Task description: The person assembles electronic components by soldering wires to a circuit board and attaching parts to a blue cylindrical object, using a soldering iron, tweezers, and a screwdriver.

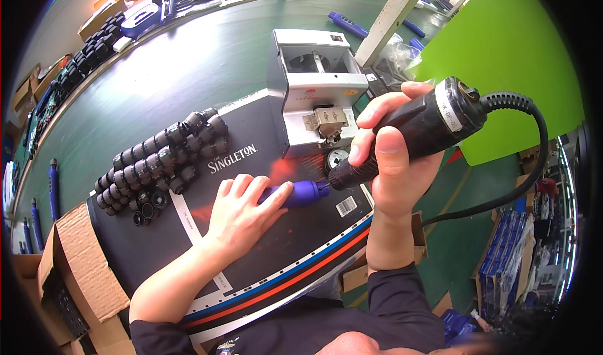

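Note:
My right hand (399,160) is wrapped round a black corded electric screwdriver (421,122), which tilts down to the left. Its tip meets the end of a blue cylindrical housing (304,193). My left hand (248,207) grips that housing and steadies it above the dark printed mat (270,261). Just beyond the screwdriver's tip stands a white screw-feeder machine (320,97) with a metal block on its front. To the left of my left hand lie rows of black ring-shaped caps (157,160), stacked side by side. Any screw at the tip is too small to make out.
An open cardboard box (81,261) stands at the left. The screwdriver's thick black cable (534,160) loops down on the right. Behind are a white post (392,22) and a bright green panel (502,66). More blue housings (54,188) stand along the left side of the green bench.

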`<state>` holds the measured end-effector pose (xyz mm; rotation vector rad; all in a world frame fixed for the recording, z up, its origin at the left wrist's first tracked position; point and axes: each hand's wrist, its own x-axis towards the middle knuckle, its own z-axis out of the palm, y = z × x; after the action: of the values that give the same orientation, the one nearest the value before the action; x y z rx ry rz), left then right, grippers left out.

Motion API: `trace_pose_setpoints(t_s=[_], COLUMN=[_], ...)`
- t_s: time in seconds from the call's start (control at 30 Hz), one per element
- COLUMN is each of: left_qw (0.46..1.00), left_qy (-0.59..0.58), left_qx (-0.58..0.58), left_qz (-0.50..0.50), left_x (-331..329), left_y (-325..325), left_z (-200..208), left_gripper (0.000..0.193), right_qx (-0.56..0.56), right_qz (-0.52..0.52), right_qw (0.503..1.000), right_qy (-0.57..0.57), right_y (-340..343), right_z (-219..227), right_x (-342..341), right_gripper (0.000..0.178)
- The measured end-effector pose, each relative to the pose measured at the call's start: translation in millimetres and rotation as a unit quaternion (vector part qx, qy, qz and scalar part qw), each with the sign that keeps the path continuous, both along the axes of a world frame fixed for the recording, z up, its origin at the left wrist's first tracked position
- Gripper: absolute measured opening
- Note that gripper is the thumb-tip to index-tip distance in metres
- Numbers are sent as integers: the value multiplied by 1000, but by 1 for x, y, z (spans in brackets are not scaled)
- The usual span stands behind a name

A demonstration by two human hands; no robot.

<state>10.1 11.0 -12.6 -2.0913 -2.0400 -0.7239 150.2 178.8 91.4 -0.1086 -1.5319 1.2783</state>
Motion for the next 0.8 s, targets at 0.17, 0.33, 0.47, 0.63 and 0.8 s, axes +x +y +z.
trace_pose_setpoints(t_s=[0.17,0.33,0.47,0.63,0.8], left_qw=[1000,1000,1000,1000,999], left_qy=[3,4,-1,-15,-24], left_qx=[-1,4,5,1,-13], left_qz=[1,-1,0,-2,-26], left_x=[-1,-1,-2,-1,-2], left_y=[0,0,0,2,-4], left_z=[1,2,2,5,3], left_gripper=[51,50,50,50,48], right_qx=[-13,-41,-48,-33,-69], right_qz=[17,15,28,95,-5], right_qw=[1000,999,998,994,997], right_qy=[6,-7,-14,32,34], right_y=[-1,-5,-5,3,36], right_z=[-4,-6,-10,-12,-3], right_x=[0,1,2,4,23], right_gripper=[61,61,58,62,64])
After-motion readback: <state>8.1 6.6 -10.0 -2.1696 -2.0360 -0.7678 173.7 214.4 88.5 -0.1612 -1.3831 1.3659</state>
